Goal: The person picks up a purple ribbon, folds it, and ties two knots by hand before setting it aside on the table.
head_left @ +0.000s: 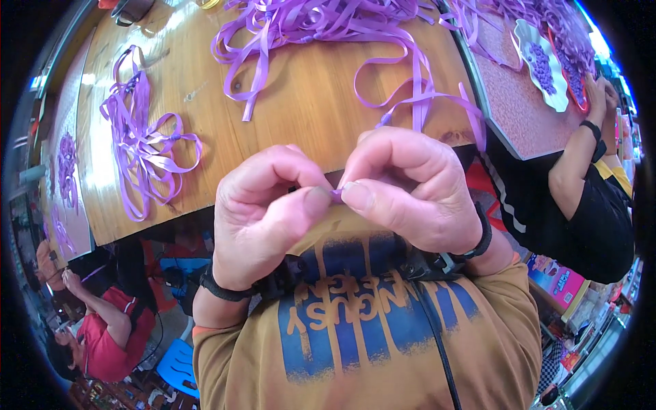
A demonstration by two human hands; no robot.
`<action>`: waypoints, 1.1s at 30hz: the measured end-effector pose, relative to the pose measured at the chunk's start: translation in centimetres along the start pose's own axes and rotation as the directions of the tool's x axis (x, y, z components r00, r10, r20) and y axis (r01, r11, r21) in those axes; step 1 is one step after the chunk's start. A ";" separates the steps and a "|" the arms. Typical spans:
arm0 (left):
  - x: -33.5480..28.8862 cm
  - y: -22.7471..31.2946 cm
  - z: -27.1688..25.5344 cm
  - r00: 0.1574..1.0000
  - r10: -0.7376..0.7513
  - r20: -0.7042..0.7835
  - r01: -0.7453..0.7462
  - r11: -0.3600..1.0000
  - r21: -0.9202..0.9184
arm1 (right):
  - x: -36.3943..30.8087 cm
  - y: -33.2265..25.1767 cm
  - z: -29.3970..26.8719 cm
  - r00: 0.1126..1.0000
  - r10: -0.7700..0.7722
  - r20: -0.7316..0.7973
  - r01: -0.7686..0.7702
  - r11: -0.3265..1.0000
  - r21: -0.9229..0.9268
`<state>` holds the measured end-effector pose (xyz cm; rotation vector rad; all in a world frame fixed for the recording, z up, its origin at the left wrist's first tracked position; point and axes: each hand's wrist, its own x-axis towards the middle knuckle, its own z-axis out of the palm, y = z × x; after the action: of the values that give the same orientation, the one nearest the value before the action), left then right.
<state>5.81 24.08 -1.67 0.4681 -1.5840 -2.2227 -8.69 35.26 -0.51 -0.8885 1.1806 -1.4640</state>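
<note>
My left hand [273,205] and my right hand [410,191] meet in front of my chest, just off the table's near edge. Each pinches thumb against forefinger on a small bit of purple ribbon [335,196], of which only a sliver shows between the fingertips. Behind my right hand, a strand of ribbon [418,99] with a darker purple bead [384,120] on it runs down from the table. A big tangled heap of purple ribbons [321,24] lies at the far side.
A looped bundle of ribbons [147,147] rests on the left of the wooden table [191,75]. At right, a pink-topped table [516,116] bears a white scalloped dish [525,48] of purple beads. People sit on both sides; a co-worker's hand [598,96] is by the beads.
</note>
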 end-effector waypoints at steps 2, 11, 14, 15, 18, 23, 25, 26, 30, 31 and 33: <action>0.3 -0.3 0.0 0.999 -0.003 -0.038 -0.004 0.987 -0.159 | 0.0 0.0 0.2 1.000 0.014 -0.006 -0.014 1.000 0.014; 0.7 -0.7 -0.1 0.984 -0.176 0.041 0.177 0.891 -0.419 | 0.3 -0.3 0.3 0.999 -0.038 -0.004 0.037 0.976 -0.213; 0.5 -0.5 0.0 0.980 -0.200 -0.001 0.189 0.927 -0.322 | 0.3 -0.1 0.3 0.994 -0.109 -0.014 0.101 0.956 -0.276; 0.5 -0.4 0.1 0.980 -0.201 0.001 0.191 0.927 -0.322 | 0.3 -0.1 0.4 0.994 -0.109 -0.016 0.100 0.956 -0.275; 0.3 -0.2 0.3 0.982 -0.191 -0.010 0.181 0.944 -0.275 | 0.4 -0.1 0.4 0.991 -0.114 -0.066 0.093 0.959 -0.267; -0.1 0.7 1.0 0.995 -0.034 -0.099 0.044 0.994 0.101 | 1.1 0.3 0.3 0.851 -0.525 -0.021 0.425 0.711 -0.560; 0.3 0.1 0.7 0.980 0.197 0.006 -0.185 0.907 0.379 | 1.1 0.2 0.2 0.861 -0.508 -0.031 0.410 0.729 -0.549; 0.3 -0.1 0.9 0.963 0.269 -0.002 -0.244 0.877 0.414 | 1.1 0.1 0.2 0.871 -0.490 -0.040 0.394 0.746 -0.537; 0.3 -0.2 0.8 0.964 0.258 -0.061 -0.234 0.935 0.266 | 1.3 0.2 -0.1 0.815 -0.578 0.048 0.474 0.617 -0.628; 0.2 0.0 0.9 0.985 0.138 -0.099 -0.129 0.987 0.096 | 1.3 0.2 -0.1 0.796 -0.600 0.079 0.494 0.569 -0.658; 0.1 0.3 1.0 0.994 -0.007 -0.110 0.000 0.998 -0.058 | 1.3 0.2 -0.2 0.777 -0.620 0.110 0.511 0.519 -0.685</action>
<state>5.26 24.78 -1.03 0.5674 -1.4599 -2.1986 -9.13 34.08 -0.87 -1.8639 1.7005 -1.6233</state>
